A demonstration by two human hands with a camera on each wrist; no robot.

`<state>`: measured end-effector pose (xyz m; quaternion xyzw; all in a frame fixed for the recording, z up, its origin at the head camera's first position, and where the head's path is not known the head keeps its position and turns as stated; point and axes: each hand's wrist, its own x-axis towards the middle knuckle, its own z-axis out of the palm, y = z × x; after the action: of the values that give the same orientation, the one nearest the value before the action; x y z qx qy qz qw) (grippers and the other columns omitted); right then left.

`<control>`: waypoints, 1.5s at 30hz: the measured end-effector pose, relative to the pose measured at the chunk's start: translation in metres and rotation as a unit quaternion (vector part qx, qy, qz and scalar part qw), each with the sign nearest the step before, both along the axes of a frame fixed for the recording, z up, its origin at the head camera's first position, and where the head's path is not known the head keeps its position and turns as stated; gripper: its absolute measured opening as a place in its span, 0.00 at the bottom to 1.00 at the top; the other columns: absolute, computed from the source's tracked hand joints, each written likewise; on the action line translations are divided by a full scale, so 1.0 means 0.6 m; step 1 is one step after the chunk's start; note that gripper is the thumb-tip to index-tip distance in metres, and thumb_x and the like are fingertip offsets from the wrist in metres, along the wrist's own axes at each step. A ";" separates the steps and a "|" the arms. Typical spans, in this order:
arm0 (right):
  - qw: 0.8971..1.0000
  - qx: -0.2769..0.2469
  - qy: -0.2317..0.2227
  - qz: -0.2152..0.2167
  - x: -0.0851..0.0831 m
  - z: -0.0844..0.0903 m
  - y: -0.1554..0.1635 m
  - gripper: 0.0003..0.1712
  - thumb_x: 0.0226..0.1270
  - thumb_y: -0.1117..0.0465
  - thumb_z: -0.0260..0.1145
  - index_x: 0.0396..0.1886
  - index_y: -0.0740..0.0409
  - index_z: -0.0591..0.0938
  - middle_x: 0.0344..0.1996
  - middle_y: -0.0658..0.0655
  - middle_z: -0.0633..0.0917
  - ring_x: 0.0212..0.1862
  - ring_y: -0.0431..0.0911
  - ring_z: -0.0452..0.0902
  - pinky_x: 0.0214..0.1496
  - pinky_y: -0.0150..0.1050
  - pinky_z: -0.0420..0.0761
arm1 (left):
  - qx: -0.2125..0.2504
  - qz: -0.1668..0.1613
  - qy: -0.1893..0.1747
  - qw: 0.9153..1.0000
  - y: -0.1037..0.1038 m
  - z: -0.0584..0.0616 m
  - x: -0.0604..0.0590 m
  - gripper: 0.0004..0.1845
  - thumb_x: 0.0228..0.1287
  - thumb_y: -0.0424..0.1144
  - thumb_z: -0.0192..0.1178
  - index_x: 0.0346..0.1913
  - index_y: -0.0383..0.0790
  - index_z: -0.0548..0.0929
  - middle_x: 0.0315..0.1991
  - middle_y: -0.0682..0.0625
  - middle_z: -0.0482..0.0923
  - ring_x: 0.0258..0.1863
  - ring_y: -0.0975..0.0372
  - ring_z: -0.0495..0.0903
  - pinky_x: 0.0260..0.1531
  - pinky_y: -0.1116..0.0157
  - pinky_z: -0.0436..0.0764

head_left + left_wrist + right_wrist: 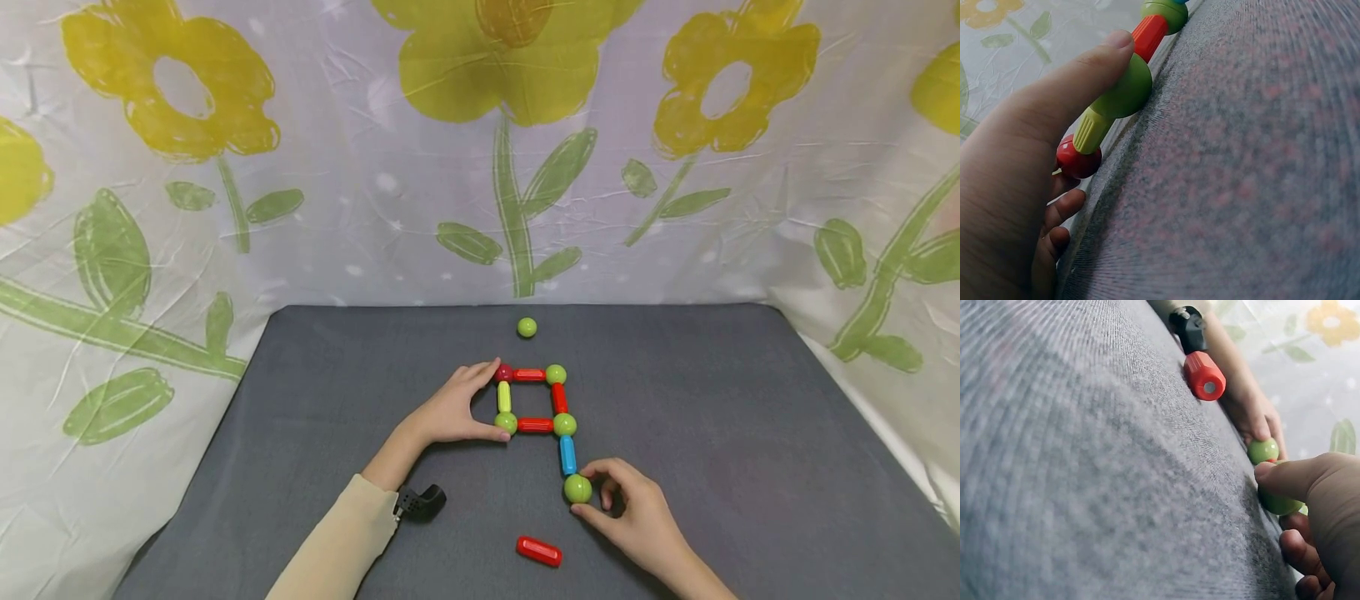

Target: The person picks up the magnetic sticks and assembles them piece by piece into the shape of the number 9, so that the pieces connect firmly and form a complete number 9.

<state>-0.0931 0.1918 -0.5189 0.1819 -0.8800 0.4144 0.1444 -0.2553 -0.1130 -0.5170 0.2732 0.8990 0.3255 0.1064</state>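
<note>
A square of magnetic building rods and balls lies on the grey cloth. Its left side is a yellow rod [504, 397] between a red ball [504, 372] and a green ball [506, 423]; red rods [530, 375] make the other sides. The left hand [453, 408] holds that left side, thumb on the green ball, fingers at the red one. From the near right corner ball [565, 424] a blue rod [567, 456] extends toward the person. At its end sits a larger-looking green ball [577, 488], pinched between thumb and index finger of the right hand [637, 512].
A loose red rod [539, 551] lies near the front, between the forearms; the right wrist view shows a metal disc in its end. One separate green ball [527, 327] is at the back. Behind the grey table [337, 350] hangs a flowered cloth [337, 208].
</note>
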 end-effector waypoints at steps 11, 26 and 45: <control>1.000 0.004 -0.012 -0.018 0.001 -0.002 -0.005 0.29 0.46 0.64 0.90 0.45 0.42 0.83 0.27 0.39 0.74 0.29 0.31 0.70 0.29 0.29 0.70 | -0.004 -0.001 0.005 1.000 0.000 0.001 0.000 0.66 0.52 0.66 0.80 0.87 0.49 0.52 0.84 0.47 0.57 0.80 0.50 0.59 0.75 0.42 0.65; 0.999 0.002 -0.048 -0.006 -0.004 0.010 0.004 0.27 0.50 0.59 0.89 0.47 0.46 0.83 0.33 0.43 0.80 0.28 0.33 0.72 0.26 0.29 0.70 | 0.002 -0.006 0.005 1.000 -0.002 -0.001 0.000 0.67 0.52 0.67 0.79 0.87 0.49 0.52 0.85 0.48 0.55 0.80 0.49 0.58 0.75 0.42 0.65; 0.994 0.016 0.029 0.104 -0.027 0.047 -0.006 0.23 0.53 0.61 0.88 0.46 0.49 0.86 0.42 0.44 0.85 0.38 0.41 0.79 0.40 0.34 0.82 | -0.005 -0.004 0.006 1.000 0.000 -0.002 -0.002 0.67 0.52 0.67 0.79 0.87 0.49 0.51 0.85 0.48 0.55 0.80 0.50 0.58 0.75 0.43 0.65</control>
<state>-0.1092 0.1884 -0.4906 0.2869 -0.8581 0.4076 0.1233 -0.2563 -0.1127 -0.5181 0.2778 0.9000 0.3194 0.1038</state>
